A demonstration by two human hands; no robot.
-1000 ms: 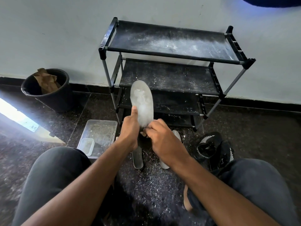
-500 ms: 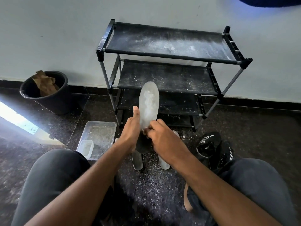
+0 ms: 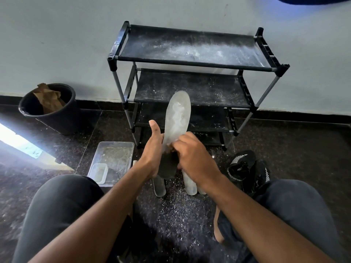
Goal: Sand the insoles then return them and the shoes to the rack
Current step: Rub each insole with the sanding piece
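Note:
A grey insole (image 3: 177,116) stands upright in front of me, its toe end up and scuffed white. My left hand (image 3: 152,150) grips its lower half from the left, thumb raised. My right hand (image 3: 193,154) pinches a small brown piece of sandpaper (image 3: 171,148) against the insole's lower face. More insoles (image 3: 159,186) (image 3: 190,184) lie on the floor below my hands. Black shoes (image 3: 245,169) sit on the floor at the right. The black shoe rack (image 3: 190,61) stands against the wall, its shelves bare and dusty.
A clear plastic tray (image 3: 112,158) with a small tub in it sits on the floor at the left. A black bin (image 3: 51,111) with brown paper stands by the wall. White sanding dust covers the dark floor (image 3: 180,211) between my knees.
The insole has tilted from leaning left to leaning right, and both hands have shifted a little right with it. The right hand keeps rubbing low on the insole.

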